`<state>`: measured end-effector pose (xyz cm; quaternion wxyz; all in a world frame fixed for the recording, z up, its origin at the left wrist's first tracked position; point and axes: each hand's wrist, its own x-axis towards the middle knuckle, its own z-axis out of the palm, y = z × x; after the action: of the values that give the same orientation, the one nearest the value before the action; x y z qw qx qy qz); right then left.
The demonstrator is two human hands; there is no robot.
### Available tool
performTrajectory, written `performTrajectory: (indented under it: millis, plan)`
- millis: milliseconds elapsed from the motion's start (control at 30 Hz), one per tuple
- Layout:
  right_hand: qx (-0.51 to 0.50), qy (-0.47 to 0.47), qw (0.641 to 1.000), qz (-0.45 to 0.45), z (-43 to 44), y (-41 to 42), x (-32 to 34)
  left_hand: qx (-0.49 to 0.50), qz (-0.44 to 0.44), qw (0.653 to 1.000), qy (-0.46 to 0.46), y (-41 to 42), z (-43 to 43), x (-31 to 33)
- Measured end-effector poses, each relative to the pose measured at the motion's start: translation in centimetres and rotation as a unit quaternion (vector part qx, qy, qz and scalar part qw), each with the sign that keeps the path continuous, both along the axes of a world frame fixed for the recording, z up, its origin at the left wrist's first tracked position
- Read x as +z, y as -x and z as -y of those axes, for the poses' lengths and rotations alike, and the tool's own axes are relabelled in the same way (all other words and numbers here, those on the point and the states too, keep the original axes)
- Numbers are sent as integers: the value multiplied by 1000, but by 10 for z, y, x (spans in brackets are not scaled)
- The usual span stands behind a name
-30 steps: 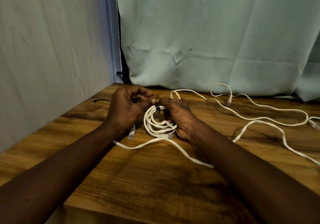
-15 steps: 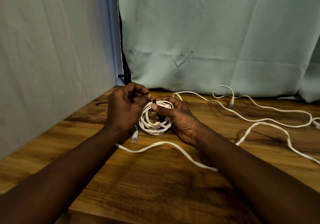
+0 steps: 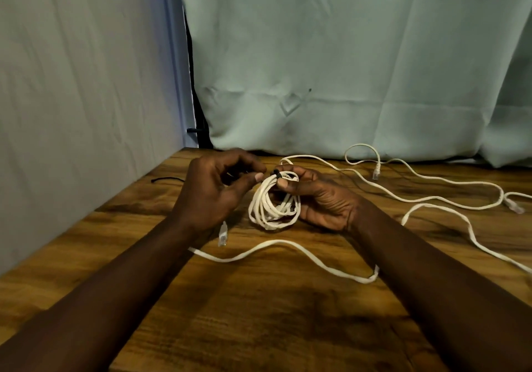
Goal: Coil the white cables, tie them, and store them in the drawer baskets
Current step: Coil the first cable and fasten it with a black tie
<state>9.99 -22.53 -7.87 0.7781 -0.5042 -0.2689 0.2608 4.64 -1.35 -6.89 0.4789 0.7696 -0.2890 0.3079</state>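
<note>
My right hand [image 3: 322, 199] holds the coiled white cable [image 3: 275, 203] upright just above the worktop [image 3: 259, 314], thumb and fingers closed on the top of the coil where a black tie [image 3: 277, 173] wraps the strands. My left hand [image 3: 213, 190] hovers just left of the coil, fingers curled and half open, thumb tip close to the tie but not touching it; whether it pinches anything I cannot tell. A loose white cable [image 3: 276, 245] lies on the worktop just in front of the coil, one plug [image 3: 222, 233] resting beneath my left wrist. More loose cable [image 3: 431, 199] trails off to the right of the coil. A second black tie [image 3: 167, 179] lies well to the left of the coil, near the worktop's edge.
</note>
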Motion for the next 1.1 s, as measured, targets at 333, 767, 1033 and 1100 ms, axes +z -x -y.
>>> performTrajectory:
  millis: [333, 767, 1033, 1100]
  plan:
    - [38, 25, 999, -5, 3, -7, -7, 27, 27, 993, -108, 0, -2, 2]
    - [29, 82, 996, 36, 2, -4, 1, 2, -1, 997, -79, 4, -4, 11]
    - [-1, 133, 988, 76, 1, 1, 8, -83, -123, 989, 15, -4, -10, 8]
    - [-2, 136, 988, 72, -1, 2, 8, -93, -177, 979, 39, -6, -12, 7]
